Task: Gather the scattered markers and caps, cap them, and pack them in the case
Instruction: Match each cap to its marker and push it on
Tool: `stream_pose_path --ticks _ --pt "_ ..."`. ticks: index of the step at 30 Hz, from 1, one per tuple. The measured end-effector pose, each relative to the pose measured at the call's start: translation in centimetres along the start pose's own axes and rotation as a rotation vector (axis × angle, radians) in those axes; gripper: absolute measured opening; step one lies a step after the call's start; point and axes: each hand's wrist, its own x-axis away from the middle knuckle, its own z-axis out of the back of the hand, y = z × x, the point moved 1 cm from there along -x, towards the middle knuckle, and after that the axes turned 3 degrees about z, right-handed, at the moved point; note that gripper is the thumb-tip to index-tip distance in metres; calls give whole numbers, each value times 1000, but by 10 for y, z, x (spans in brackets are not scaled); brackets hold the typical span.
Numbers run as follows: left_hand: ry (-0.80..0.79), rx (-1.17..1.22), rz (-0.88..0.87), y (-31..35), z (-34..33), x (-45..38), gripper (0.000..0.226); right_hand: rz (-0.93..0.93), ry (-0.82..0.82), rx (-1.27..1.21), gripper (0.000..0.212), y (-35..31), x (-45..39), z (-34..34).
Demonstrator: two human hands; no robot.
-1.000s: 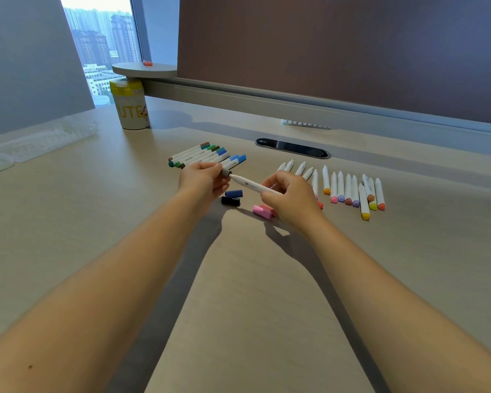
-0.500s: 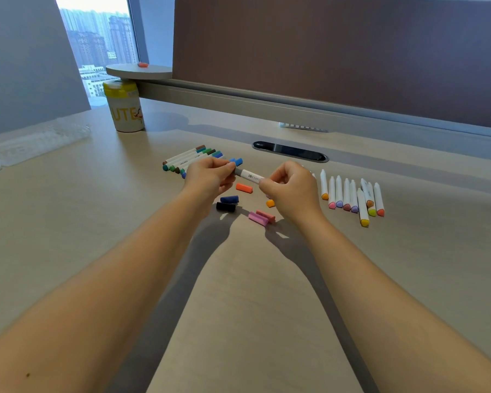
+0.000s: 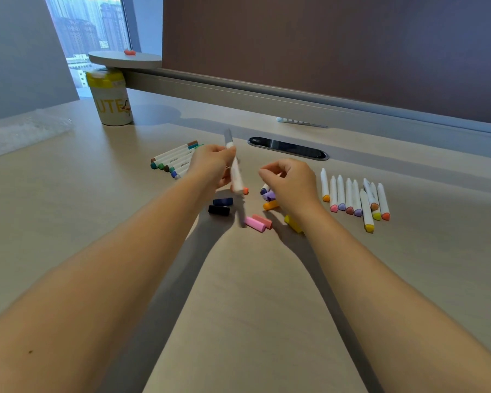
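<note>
My left hand (image 3: 210, 164) grips a white marker (image 3: 234, 168) that stands nearly upright and is motion-blurred, a grey cap on its top end. My right hand (image 3: 291, 184) hovers just right of it, fingers curled, holding nothing I can see. Loose caps lie beneath the hands: a blue cap (image 3: 223, 201), a black cap (image 3: 219, 210), a pink cap (image 3: 255, 224), a salmon cap (image 3: 262, 219), an orange cap (image 3: 270, 205), a yellow cap (image 3: 293, 223), purple caps (image 3: 268, 195). Capped markers (image 3: 172, 160) lie grouped at the left. A row of uncapped markers (image 3: 355, 198) lies at the right.
A clear plastic case (image 3: 20, 131) lies at the far left of the desk. A white and yellow canister (image 3: 111, 102) stands at the back left under a round shelf (image 3: 125, 59). A black cable grommet (image 3: 288, 148) sits behind the hands, before the divider panel.
The marker was held level between both hands; now my right hand has let go and my left hand has swung it upright. More caps show where my right hand was.
</note>
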Motion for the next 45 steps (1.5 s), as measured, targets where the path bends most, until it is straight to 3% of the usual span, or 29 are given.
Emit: stream_pose_path --ticks 3,5,8,11,17,21,24,29,34,38,41,44,45 --pt "8 -62 54 1 5 -18 15 -105 73 61 23 20 -17 0" --pt "-6 -237 -45 0 8 -33 26 -175 78 207 22 33 -31 -4" --pt "17 -629 -185 -4 6 -50 16 -255 26 442 29 44 -49 -13" --pt "37 -993 -337 -10 3 -64 25 -278 -63 658 33 44 -61 -21" --pt "80 -1353 -451 -17 -2 -76 33 -274 -134 846 26 37 -75 -28" --pt "123 -1294 -476 -20 1 -73 33 -243 -109 781 22 34 -74 -27" --pt "135 -1147 -473 -16 8 -60 34 -250 -45 584 27 32 -70 -24" --pt "-3 -1053 -404 -20 21 -32 27 -236 31 274 14 21 -53 -22" --pt "-108 -1205 -276 -23 24 -11 30 -172 17 27 12 10 -30 -18" --pt "-86 -1242 -272 -25 19 -2 26 -164 -49 43 27 4 -13 -11" --pt "-28 -1062 -308 -25 18 6 23 -144 -57 61 27 1 -1 -5" --pt "50 -714 -311 -22 21 18 13 -121 -72 39 27 -1 10 0" --pt "60 -586 -277 -20 23 21 20 -114 -82 37 28 -2 15 1"
